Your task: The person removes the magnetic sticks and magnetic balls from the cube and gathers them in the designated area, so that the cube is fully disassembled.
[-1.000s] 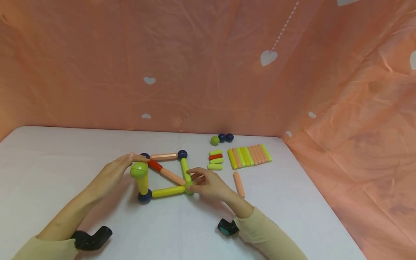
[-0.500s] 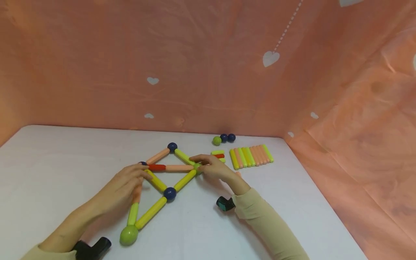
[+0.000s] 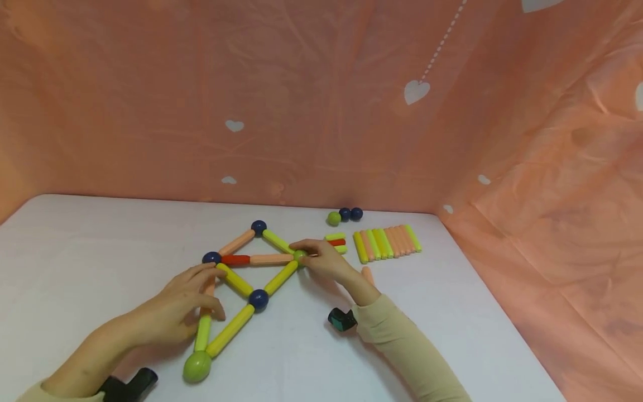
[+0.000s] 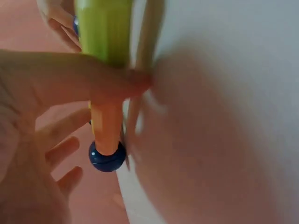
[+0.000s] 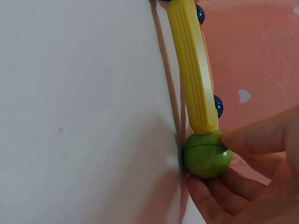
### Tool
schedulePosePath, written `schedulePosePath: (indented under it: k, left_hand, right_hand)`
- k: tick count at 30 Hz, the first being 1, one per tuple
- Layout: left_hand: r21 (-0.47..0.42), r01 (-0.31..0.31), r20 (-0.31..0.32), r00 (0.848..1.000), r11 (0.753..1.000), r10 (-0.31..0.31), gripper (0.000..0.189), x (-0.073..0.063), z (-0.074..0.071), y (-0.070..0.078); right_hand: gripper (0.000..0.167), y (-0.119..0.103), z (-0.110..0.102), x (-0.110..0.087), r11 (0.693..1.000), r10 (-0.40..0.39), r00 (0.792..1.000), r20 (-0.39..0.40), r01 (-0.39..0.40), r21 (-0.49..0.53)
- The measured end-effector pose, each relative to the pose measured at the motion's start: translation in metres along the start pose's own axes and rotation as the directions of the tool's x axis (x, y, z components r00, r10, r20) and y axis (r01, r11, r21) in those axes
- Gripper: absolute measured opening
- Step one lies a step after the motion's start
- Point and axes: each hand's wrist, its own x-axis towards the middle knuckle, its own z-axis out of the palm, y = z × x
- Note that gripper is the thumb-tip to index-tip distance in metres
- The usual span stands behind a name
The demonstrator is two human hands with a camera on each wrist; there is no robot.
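A frame of magnetic building sticks and balls lies on the table. Its right corner is a green ball, pinched between the thumb and fingers of my right hand. My left hand is at the frame's left side, thumb and fingers spread about a side made of a pink stick and a lime stick. In the left wrist view, the thumb crosses in front of that side. A larger-looking green ball forms the near corner; navy balls join yellow sticks. A red stick is part of the crossbar.
A row of pink, yellow and lime sticks lies at the right. Short sticks are beside it, partly behind my right hand. One loose pink stick lies nearer. Behind stand spare navy balls and a green ball.
The raised green-ball end on the left has come down to the table towards me, forming a second triangle. The frame has turned; my left hand has since shifted slightly nearer, with its thumb spread.
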Motion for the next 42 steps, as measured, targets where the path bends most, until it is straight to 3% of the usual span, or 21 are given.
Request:
schedulePosePath:
  k: [6, 12, 16, 20, 22, 27, 29, 35, 42]
  left_hand:
    - [-0.101, -0.008, 0.062, 0.998, 0.995, 0.015, 0.045, -0.004, 0.001, 0.002]
    - [-0.207, -0.007, 0.091, 0.995, 0.978, 0.027, 0.030, -0.006, -0.002, 0.007]
    - [-0.263, -0.109, 0.060, 0.990, 0.959, 0.129, 0.019, -0.005, -0.007, 0.013]
    - [-0.377, -0.214, -0.041, 0.976, 0.901, 0.215, 0.021, 0.001, -0.013, 0.024]
    - [-0.412, -0.204, -0.094, 0.979, 0.888, 0.181, 0.019, 0.005, -0.014, 0.032]
    - [-0.383, -0.088, -0.196, 0.980, 0.919, 0.013, 0.017, 0.017, -0.012, 0.045]
    - [-0.379, -0.063, -0.215, 0.976, 0.923, -0.021, 0.019, 0.021, -0.011, 0.046]
    - [-0.411, -0.048, -0.193, 0.981, 0.910, -0.035, 0.023, 0.020, -0.010, 0.039]
    - [-0.522, -0.024, -0.115, 0.992, 0.853, -0.042, 0.025, 0.013, -0.009, 0.023]
  right_hand:
    - [0.032, -0.002, 0.005, 0.003, 1.000, 0.014, 0.999, -0.030, -0.014, -0.004]
    - [0.033, -0.002, 0.008, 0.004, 1.000, -0.023, 1.000, -0.012, 0.023, -0.005]
    - [0.034, -0.001, 0.009, 0.005, 0.999, -0.049, 0.999, 0.024, 0.049, 0.008]
    - [0.033, 0.000, 0.010, 0.008, 0.996, -0.090, 0.993, 0.082, 0.089, 0.017]
    - [0.034, -0.001, 0.012, 0.010, 0.992, -0.125, 0.984, 0.125, 0.123, 0.024]
    - [0.034, -0.002, 0.017, 0.011, 0.982, -0.185, 0.961, 0.206, 0.173, 0.077]
    - [0.035, -0.003, 0.019, 0.012, 0.982, -0.186, 0.960, 0.210, 0.171, 0.085]
    - [0.035, -0.006, 0.020, 0.013, 0.985, -0.162, 0.969, 0.185, 0.149, 0.082]
    - [0.034, -0.006, 0.022, 0.022, 0.983, -0.173, 0.975, 0.140, 0.163, 0.081]
